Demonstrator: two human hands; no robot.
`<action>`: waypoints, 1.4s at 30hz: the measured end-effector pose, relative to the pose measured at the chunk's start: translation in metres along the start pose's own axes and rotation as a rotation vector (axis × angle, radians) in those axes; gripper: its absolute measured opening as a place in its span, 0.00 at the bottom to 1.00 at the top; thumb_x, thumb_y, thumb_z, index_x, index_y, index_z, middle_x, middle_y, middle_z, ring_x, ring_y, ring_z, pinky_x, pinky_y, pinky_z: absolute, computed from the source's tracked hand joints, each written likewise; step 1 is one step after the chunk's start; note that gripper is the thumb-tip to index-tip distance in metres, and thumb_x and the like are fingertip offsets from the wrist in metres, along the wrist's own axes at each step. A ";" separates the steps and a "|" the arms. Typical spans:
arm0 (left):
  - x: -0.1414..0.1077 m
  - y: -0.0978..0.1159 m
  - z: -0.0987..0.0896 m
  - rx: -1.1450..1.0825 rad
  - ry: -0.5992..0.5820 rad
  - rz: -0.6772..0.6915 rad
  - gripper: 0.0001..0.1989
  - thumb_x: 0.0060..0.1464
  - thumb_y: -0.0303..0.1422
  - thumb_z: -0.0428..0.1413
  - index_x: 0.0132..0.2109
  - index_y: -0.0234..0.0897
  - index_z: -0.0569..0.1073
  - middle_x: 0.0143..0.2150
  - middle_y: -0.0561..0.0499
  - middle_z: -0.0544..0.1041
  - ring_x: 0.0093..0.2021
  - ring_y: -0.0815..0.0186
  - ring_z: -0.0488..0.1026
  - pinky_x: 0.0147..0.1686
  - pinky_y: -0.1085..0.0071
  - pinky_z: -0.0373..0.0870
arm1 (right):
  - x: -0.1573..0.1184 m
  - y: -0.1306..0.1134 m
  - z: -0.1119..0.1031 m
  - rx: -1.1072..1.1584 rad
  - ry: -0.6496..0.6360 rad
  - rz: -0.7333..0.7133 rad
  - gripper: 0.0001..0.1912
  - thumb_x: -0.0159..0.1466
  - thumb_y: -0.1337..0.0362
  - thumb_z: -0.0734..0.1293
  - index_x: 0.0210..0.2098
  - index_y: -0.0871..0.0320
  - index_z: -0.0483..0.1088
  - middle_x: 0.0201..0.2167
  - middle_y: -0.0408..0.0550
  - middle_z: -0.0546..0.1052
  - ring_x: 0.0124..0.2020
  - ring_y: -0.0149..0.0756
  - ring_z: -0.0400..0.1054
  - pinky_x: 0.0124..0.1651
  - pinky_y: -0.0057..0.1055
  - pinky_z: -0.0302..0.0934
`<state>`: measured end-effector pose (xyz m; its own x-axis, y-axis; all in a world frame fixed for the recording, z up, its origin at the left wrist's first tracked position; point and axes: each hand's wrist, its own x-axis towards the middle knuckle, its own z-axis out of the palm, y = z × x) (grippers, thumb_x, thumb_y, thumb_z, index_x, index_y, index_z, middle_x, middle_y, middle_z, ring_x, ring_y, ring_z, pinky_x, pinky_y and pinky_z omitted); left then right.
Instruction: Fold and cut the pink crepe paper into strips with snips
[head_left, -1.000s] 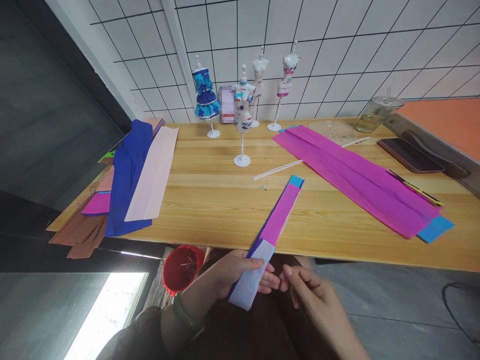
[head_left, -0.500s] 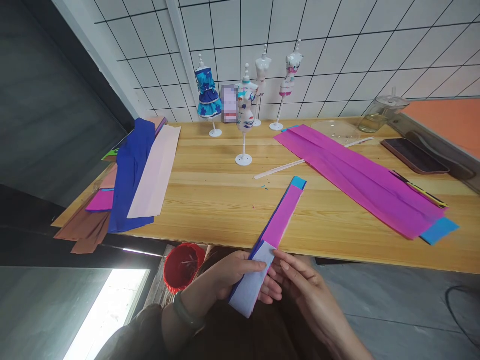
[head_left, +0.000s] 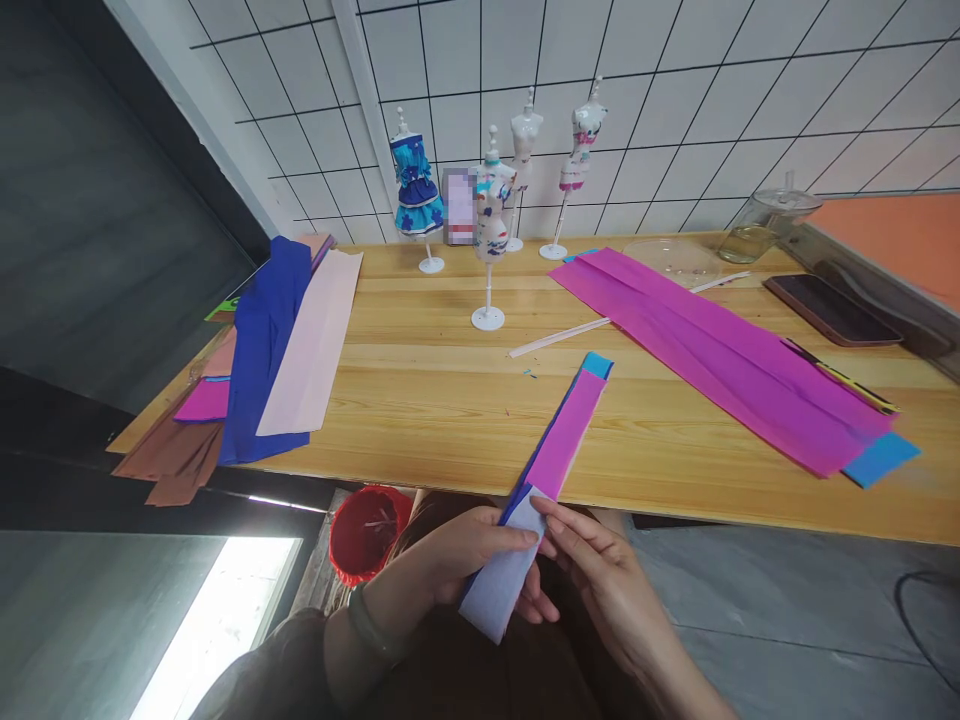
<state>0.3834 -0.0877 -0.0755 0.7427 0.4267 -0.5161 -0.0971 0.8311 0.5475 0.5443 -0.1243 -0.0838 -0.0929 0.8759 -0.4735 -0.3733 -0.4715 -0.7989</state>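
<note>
A narrow stack of folded paper strips (head_left: 566, 430) slants up from my lap over the table's front edge. Its layers are dark blue, bright blue, magenta and pale lavender, and the lavender piece (head_left: 499, 585) lies on top at the near end. My left hand (head_left: 476, 545) is closed around this end, thumb on top and fingers underneath. Thumb and forefinger of my right hand (head_left: 600, 560) touch the right edge of the lavender piece near its upper end; whether they grip just that layer I cannot tell.
Large magenta sheets (head_left: 720, 370) lie on the right, with a phone (head_left: 832, 308) and a lidded cup (head_left: 757, 235) beyond. Blue sheets (head_left: 262, 360) and a pale pink sheet (head_left: 315, 350) are at left. Small mannequins (head_left: 491, 215) stand behind. A red bin (head_left: 367, 535) sits below the edge.
My right fingertips have shifted slightly left, further over the lavender piece. The near end of the strips has dipped a little. My left hand keeps its hold.
</note>
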 end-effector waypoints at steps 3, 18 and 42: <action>-0.001 0.001 0.001 0.019 -0.007 -0.010 0.12 0.53 0.36 0.54 0.40 0.30 0.70 0.22 0.48 0.73 0.28 0.60 0.77 0.29 0.68 0.73 | 0.000 0.001 -0.001 -0.032 -0.001 -0.021 0.21 0.53 0.51 0.71 0.43 0.54 0.76 0.29 0.45 0.76 0.36 0.37 0.67 0.48 0.36 0.56; -0.007 0.010 0.007 0.099 -0.008 -0.042 0.13 0.50 0.38 0.54 0.40 0.32 0.70 0.21 0.52 0.70 0.24 0.62 0.76 0.26 0.70 0.71 | 0.006 -0.014 -0.001 -0.153 0.023 -0.149 0.19 0.53 0.54 0.71 0.43 0.54 0.76 0.34 0.46 0.78 0.38 0.38 0.69 0.47 0.35 0.58; -0.021 0.009 0.006 0.076 -0.070 -0.077 0.19 0.49 0.35 0.57 0.48 0.31 0.70 0.27 0.45 0.76 0.26 0.62 0.76 0.26 0.70 0.70 | 0.008 -0.015 0.000 -0.201 0.039 -0.127 0.24 0.51 0.52 0.72 0.44 0.57 0.76 0.26 0.45 0.78 0.29 0.35 0.69 0.36 0.31 0.64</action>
<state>0.3705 -0.0913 -0.0555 0.7905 0.3347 -0.5129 0.0103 0.8301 0.5576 0.5495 -0.1099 -0.0753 -0.0194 0.9266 -0.3756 -0.1880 -0.3723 -0.9089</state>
